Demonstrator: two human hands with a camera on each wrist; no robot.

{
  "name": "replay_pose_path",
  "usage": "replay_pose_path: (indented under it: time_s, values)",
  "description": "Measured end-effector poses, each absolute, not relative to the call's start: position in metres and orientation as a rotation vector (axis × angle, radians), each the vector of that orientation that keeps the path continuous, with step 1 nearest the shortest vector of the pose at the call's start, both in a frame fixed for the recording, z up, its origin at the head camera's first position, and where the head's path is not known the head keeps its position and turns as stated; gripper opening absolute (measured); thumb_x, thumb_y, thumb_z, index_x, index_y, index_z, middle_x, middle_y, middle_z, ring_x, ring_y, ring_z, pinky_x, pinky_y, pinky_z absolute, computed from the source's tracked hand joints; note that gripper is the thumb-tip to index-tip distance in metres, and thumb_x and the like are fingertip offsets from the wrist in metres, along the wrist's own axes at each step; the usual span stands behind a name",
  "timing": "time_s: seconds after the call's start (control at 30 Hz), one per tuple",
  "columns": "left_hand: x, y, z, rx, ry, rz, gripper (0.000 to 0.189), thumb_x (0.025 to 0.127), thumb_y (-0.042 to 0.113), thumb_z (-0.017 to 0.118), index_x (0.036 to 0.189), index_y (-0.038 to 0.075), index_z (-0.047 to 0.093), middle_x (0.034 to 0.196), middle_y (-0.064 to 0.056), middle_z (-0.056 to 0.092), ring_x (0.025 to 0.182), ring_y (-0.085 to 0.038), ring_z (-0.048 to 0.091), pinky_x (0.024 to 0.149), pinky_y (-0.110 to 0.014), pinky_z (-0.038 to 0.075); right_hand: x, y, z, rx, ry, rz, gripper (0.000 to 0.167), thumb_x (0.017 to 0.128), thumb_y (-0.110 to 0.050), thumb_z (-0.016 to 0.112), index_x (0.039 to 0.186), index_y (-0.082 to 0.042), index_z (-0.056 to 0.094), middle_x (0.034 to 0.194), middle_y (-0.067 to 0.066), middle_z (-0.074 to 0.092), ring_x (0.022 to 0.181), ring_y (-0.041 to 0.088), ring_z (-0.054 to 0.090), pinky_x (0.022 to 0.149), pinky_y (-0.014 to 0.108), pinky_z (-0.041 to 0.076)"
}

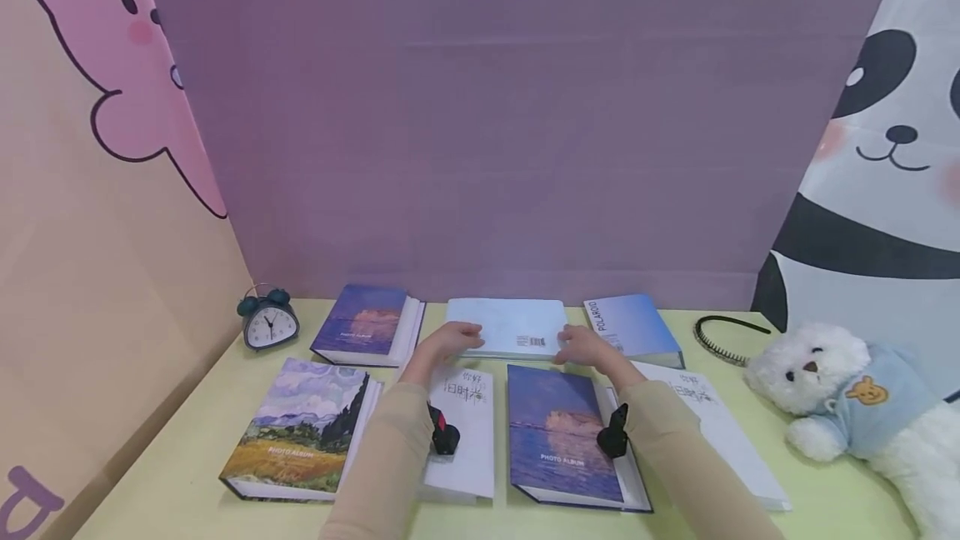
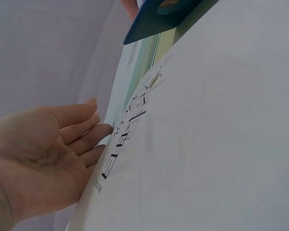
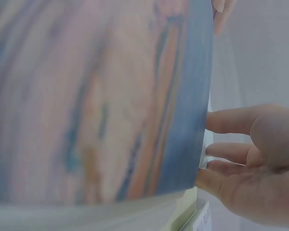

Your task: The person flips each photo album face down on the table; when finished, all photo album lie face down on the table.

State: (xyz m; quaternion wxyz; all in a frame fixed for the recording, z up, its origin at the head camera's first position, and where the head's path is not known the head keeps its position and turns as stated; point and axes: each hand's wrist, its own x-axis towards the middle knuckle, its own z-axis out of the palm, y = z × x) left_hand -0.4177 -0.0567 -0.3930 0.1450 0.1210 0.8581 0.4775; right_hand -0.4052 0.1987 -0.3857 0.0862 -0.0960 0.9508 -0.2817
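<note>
At the back middle of the table lies a light-blue album with a barcode on its cover. My left hand reaches over its left edge, thumb and fingers spread apart in the left wrist view. At its right edge my right hand touches the album with gently bent fingers; in the right wrist view, a nearer cover hides some fingertips. Below the left hand lies a white album with dark characters. A purple-blue photo album with a painted cliff lies below the right hand.
A landscape-painting album, a cliff-painting album and an alarm clock are at left. On the right are a blue Polaroid album, another white album, a black headband and a white teddy bear.
</note>
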Motion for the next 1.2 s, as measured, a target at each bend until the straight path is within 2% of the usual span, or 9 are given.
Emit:
replay_pose_path:
  time_s: [0.1,0.4,0.47,0.6,0.7,0.83,1.07,1.2]
  values:
    - [-0.418,-0.058,-0.396,0.361,2.459,1.396,0.050,0.097,0.016,0.051,0.143,0.004,0.038,0.144,-0.017,0.042,0.136,-0.034,0.035,0.112,-0.047,0.029,-0.404,0.198,-0.387,-0.293,2.826,-0.856,0.060,0.087,-0.013,0.062,0.137,0.010,0.039,0.148,0.031,0.021,0.136,0.049,0.021,0.105,0.056,0.033]
    - [-0.426,-0.059,-0.400,0.372,2.455,1.398,0.053,0.096,0.023,0.054,0.144,0.008,0.038,0.146,-0.013,0.041,0.138,-0.030,0.033,0.113,-0.044,0.027,-0.404,0.200,-0.384,-0.282,2.805,-0.884,0.063,0.091,-0.026,0.058,0.141,0.006,0.036,0.149,0.030,0.021,0.136,0.048,0.021,0.106,0.058,0.030]
    - [-0.433,-0.060,-0.404,0.424,2.496,1.361,0.055,0.094,0.030,0.056,0.143,0.010,0.040,0.144,-0.011,0.044,0.136,-0.027,0.036,0.111,-0.041,0.032,-0.405,0.202,-0.383,-0.287,2.800,-0.891,0.063,0.093,-0.029,0.055,0.142,0.006,0.034,0.149,0.030,0.022,0.135,0.048,0.022,0.106,0.059,0.030]
    - [-0.431,-0.061,-0.401,0.437,2.548,1.342,0.055,0.095,0.032,0.055,0.143,0.009,0.041,0.142,-0.013,0.047,0.134,-0.028,0.040,0.110,-0.041,0.034,-0.405,0.203,-0.381,-0.307,2.794,-0.910,0.061,0.096,-0.028,0.051,0.142,0.007,0.031,0.146,0.030,0.028,0.133,0.049,0.027,0.104,0.059,0.031]
    - [-0.421,-0.061,-0.394,0.412,2.578,1.361,0.051,0.098,0.025,0.050,0.143,0.005,0.039,0.141,-0.017,0.046,0.132,-0.032,0.041,0.110,-0.043,0.033,-0.404,0.201,-0.378,-0.333,2.811,-0.917,0.058,0.097,-0.026,0.050,0.141,0.009,0.033,0.143,0.031,0.034,0.131,0.048,0.032,0.103,0.058,0.034]
    - [-0.416,-0.065,-0.388,0.423,2.641,1.337,0.048,0.100,0.023,0.046,0.143,0.003,0.039,0.144,-0.016,0.042,0.133,-0.032,0.040,0.109,-0.044,0.034,-0.402,0.196,-0.372,-0.384,2.846,-0.944,0.054,0.096,-0.023,0.051,0.138,0.010,0.038,0.138,0.031,0.041,0.126,0.047,0.039,0.100,0.055,0.039]
    - [-0.415,-0.083,-0.375,0.422,2.647,1.446,0.047,0.099,0.022,0.046,0.141,0.001,0.040,0.142,-0.018,0.044,0.131,-0.033,0.041,0.108,-0.044,0.036,-0.408,0.184,-0.366,-0.464,2.912,-1.090,0.047,0.097,-0.023,0.051,0.134,0.006,0.046,0.133,0.027,0.050,0.123,0.042,0.046,0.098,0.051,0.043]
    - [-0.408,-0.099,-0.365,0.398,2.678,1.494,0.045,0.100,0.023,0.046,0.141,0.004,0.042,0.142,-0.018,0.044,0.131,-0.033,0.041,0.107,-0.047,0.036,-0.410,0.173,-0.366,-0.499,2.944,-1.199,0.045,0.096,-0.024,0.054,0.132,0.003,0.051,0.130,0.023,0.054,0.121,0.037,0.050,0.096,0.049,0.045]
